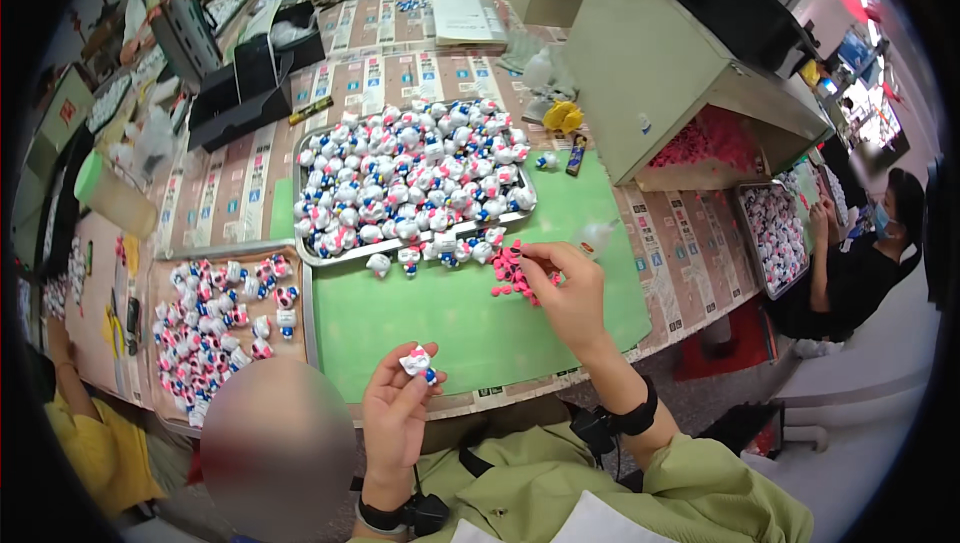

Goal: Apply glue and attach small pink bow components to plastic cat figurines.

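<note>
My left hand [398, 405] is closed near the front edge of the table. Between its thumb and fingers it pinches a small white cat figurine [417, 363] with pink and blue parts. At the right, my right hand [572, 295] reaches over a loose pile of small pink pieces [503, 273] on the green mat [450, 328]. Its thumb and forefinger come together at the pile's edge around a small pink piece with a dark spot, partly hidden by the fingertips. Just beyond, a metal tray [527, 205] is heaped with similar white figurines, several standing along its near rim.
A second tray [308, 333] at left holds figurines with pink pieces on their faces. Behind stand a black box [240, 108] and a grey cabinet [660, 53]. A marker [577, 155] and yellow lump [563, 117] lie right. Other people sit on both sides.
</note>
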A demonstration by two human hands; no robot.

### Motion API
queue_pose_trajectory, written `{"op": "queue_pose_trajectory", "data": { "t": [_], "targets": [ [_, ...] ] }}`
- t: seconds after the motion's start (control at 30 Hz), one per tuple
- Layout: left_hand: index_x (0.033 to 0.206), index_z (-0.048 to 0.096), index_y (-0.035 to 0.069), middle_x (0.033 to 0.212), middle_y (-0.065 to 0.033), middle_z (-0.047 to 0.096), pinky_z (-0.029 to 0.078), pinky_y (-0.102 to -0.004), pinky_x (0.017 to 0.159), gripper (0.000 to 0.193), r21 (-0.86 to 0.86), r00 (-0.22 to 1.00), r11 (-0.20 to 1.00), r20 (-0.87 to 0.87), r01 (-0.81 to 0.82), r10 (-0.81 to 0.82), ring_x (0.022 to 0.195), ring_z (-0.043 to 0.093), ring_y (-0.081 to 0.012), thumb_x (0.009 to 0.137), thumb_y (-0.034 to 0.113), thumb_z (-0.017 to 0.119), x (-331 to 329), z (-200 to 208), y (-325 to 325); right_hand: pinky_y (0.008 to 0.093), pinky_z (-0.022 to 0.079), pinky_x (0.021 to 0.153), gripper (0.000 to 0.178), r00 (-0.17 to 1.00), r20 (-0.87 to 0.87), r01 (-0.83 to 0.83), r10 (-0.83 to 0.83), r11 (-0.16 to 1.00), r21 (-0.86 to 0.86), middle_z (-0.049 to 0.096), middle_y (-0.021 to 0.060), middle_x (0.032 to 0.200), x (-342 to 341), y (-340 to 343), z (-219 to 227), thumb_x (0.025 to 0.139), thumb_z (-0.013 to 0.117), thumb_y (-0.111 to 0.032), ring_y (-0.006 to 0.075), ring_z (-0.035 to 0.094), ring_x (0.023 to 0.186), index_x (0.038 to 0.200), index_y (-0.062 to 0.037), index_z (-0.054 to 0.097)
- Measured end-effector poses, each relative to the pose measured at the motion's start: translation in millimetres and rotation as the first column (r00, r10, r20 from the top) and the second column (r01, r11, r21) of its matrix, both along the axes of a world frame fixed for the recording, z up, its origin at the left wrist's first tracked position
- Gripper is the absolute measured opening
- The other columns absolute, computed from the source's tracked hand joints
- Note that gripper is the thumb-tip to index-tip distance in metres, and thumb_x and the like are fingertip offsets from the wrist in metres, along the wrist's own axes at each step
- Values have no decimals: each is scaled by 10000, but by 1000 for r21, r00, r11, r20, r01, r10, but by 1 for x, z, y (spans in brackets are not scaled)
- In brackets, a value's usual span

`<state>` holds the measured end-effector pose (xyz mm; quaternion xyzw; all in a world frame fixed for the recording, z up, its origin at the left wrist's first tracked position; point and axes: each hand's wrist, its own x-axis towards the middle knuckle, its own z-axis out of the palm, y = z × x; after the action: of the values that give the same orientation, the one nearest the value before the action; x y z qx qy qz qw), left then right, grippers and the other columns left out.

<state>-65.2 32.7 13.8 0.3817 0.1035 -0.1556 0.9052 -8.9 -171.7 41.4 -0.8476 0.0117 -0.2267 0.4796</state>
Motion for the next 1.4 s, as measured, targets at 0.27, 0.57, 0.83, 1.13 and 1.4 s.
{"op": "queue_pose_trajectory", "data": {
  "t": [0.27,0.57,0.83,1.13,1.4],
  "targets": [
    [1152,395,-11,1072,-113,509,427,-257,754,346,23,1000,999,15,-25,24,890,532,-154,816,9,475,8,3,11,266,460,542,151,893,154,-407,424,904,-128,586,99,774,-14,60,21,687,603,48,188,577,665,828,-6,602],
    [1133,422,-17,1013,-81,526,434,-250,743,323,1,995,999,88,39,-39,875,535,-138,818,19,480,8,2,6,286,450,557,191,861,113,-469,496,860,-202,587,82,768,-26,67,5,645,614,47,205,563,665,822,-22,606],
    [1128,428,-27,1012,-86,528,439,-256,761,321,16,994,998,85,66,-68,873,533,-133,816,18,489,5,8,-2,321,443,581,268,839,179,-439,515,833,-337,580,80,819,-29,57,-2,587,592,64,225,553,680,831,-44,615],
    [1114,458,-22,984,-75,550,433,-251,770,313,56,985,995,148,82,-90,877,529,-127,806,8,508,8,8,-11,285,442,642,317,883,39,-466,467,884,-32,532,112,924,-46,43,1,677,554,64,200,536,776,968,-55,599],
    [1088,506,-4,963,-48,561,423,-219,757,295,185,980,982,185,43,-78,885,519,-99,794,-1,528,3,13,-26,243,425,673,227,870,-95,-371,483,771,518,549,82,894,-48,35,-11,750,577,-21,128,526,766,976,-3,590]
  ]
}}
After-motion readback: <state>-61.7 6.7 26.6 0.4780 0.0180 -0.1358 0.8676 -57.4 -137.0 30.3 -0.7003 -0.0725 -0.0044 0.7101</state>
